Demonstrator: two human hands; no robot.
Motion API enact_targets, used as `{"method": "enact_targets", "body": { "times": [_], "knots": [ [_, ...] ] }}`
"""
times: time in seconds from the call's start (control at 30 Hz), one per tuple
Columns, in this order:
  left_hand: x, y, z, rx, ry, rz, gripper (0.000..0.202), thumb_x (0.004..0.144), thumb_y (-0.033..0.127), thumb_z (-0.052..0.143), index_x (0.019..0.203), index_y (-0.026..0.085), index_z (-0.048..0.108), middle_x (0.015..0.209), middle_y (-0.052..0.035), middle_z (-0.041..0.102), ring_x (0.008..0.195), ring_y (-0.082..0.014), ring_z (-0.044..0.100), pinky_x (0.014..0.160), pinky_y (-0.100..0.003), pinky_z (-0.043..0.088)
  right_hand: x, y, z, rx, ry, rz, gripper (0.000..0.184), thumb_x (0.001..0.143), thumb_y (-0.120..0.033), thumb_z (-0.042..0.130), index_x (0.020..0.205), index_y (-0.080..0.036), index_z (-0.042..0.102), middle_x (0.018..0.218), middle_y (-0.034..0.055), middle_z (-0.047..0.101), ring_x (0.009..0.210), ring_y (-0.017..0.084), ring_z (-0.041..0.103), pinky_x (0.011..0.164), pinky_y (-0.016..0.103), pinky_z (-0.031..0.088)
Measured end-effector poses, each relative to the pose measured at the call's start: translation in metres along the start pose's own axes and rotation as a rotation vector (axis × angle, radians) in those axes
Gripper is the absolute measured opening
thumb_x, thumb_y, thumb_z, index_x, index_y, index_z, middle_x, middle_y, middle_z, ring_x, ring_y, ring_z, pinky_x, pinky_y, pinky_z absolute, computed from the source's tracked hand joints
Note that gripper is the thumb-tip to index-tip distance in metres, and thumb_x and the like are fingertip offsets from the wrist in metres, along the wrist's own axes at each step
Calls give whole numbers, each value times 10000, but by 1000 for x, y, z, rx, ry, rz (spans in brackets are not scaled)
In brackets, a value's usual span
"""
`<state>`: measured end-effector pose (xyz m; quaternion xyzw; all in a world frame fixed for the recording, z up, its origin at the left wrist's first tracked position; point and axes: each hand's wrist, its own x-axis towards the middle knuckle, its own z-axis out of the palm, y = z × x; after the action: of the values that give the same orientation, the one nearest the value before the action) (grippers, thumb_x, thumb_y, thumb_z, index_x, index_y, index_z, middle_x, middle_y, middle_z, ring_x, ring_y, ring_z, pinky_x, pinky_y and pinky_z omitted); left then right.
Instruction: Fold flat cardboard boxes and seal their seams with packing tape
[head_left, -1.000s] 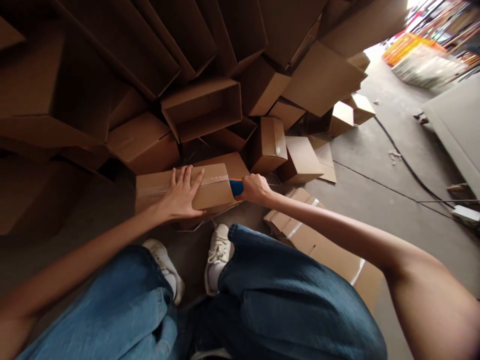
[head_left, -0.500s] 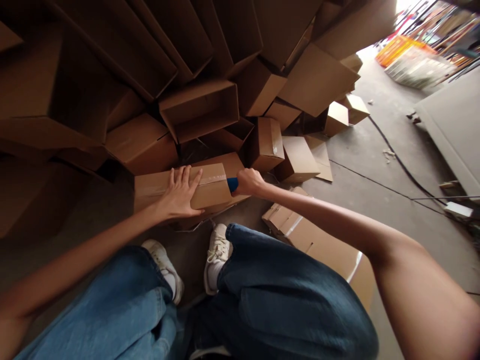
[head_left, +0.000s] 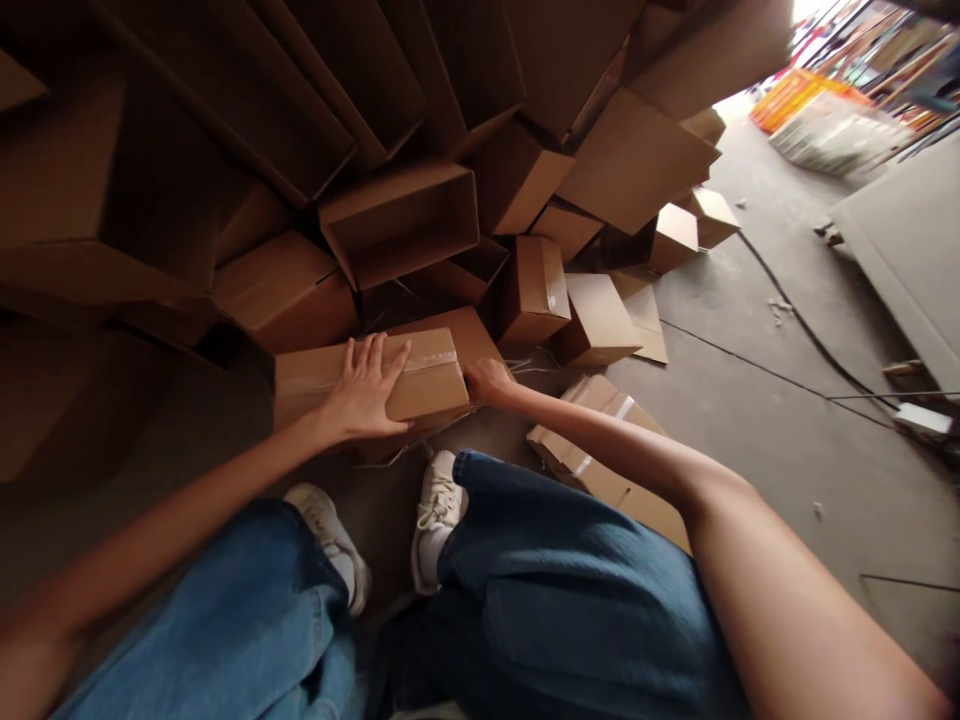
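I crouch over a taped cardboard box [head_left: 431, 378] on the floor. My left hand [head_left: 364, 392] lies flat on its top with the fingers stretched out, pressing it down. My right hand [head_left: 487, 382] is curled into a fist against the box's right end, low at the edge. The blue-handled tool it held a moment ago is hidden behind the hand. A strip of clear tape runs along the box's top.
A tall heap of empty cardboard boxes [head_left: 397, 215] rises behind and to the left. Flattened cartons [head_left: 600, 455] lie by my right knee. My white shoes [head_left: 435, 510] stand just before the box. Cables [head_left: 787, 310] cross the concrete floor at right; an orange crate [head_left: 802, 95] sits far right.
My right hand has slid down and left around the box's right end, and the blue tool has gone out of sight. The left hand has stayed on the box.
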<state>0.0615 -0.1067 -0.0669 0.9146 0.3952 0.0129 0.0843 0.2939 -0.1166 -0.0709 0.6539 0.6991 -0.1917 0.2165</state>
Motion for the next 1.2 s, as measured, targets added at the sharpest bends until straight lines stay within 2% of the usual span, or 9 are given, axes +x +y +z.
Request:
{"method": "enact_targets", "body": {
  "times": [0.17,0.33,0.47,0.6,0.73,0.87,1.03,1.13,1.2],
  "knots": [
    [-8,-25,-14,-64,-25,45,1262,640,652,777,1608,105,181,1616,-314,200,1512,-474,182,1216,-627,89,20,33,-40,39,-145,-6,492,709,-453,849,1082,-141,771,1076,144,760,1062,324,702,852,339,556],
    [-23,-71,-50,-163,27,34,1246,674,706,723,1630,210,94,1620,-224,211,1474,-475,247,1168,-644,253,32,75,-69,96,-122,75,380,962,-445,591,1126,-122,707,1105,126,721,953,220,702,818,337,568],
    [-29,-92,-82,-68,100,185,1243,681,690,735,1629,304,30,1640,-177,156,1468,-486,238,1163,-678,238,43,70,-43,104,30,139,366,978,-404,591,1256,-167,609,1260,103,630,1072,213,644,920,423,562],
    [-30,-92,-93,-50,82,207,1255,668,690,750,1628,320,31,1623,-178,204,1447,-480,281,1141,-664,292,52,51,0,103,76,81,402,960,-375,624,1296,-157,585,1297,111,607,1115,235,631,935,452,557],
    [-22,-80,-80,-46,87,170,1266,652,708,745,1629,287,60,1611,-200,209,1446,-479,279,1141,-666,280,57,48,8,107,53,18,348,968,-370,614,1261,-182,610,1295,99,615,1111,216,631,946,440,554],
    [5,-59,-49,-44,77,132,1288,616,717,764,1625,213,142,1638,-242,185,1486,-481,222,1180,-676,173,63,48,-32,150,118,7,306,993,-320,549,1218,-130,629,1235,150,656,1107,260,652,944,441,540],
    [38,-36,-5,-98,76,103,1112,755,758,630,1605,160,231,1683,-237,131,1553,-423,83,1215,-648,67,72,19,-94,324,485,-119,462,1067,-272,193,1400,-131,481,1423,166,558,1313,217,542,1099,356,417],
    [42,-40,-1,-251,112,86,928,923,689,429,1602,100,201,1678,-230,174,1569,-345,83,1243,-570,125,68,-11,-109,560,803,-269,462,1058,-294,220,1414,-113,451,1447,159,535,1381,202,472,1161,363,361],
    [41,-53,-9,-402,131,64,748,1009,568,280,1597,112,204,1674,-193,223,1569,-277,127,1246,-515,193,60,-32,-110,608,892,-335,474,1053,-315,229,1438,-123,428,1479,144,503,1454,205,377,1201,396,312]
  ]
}}
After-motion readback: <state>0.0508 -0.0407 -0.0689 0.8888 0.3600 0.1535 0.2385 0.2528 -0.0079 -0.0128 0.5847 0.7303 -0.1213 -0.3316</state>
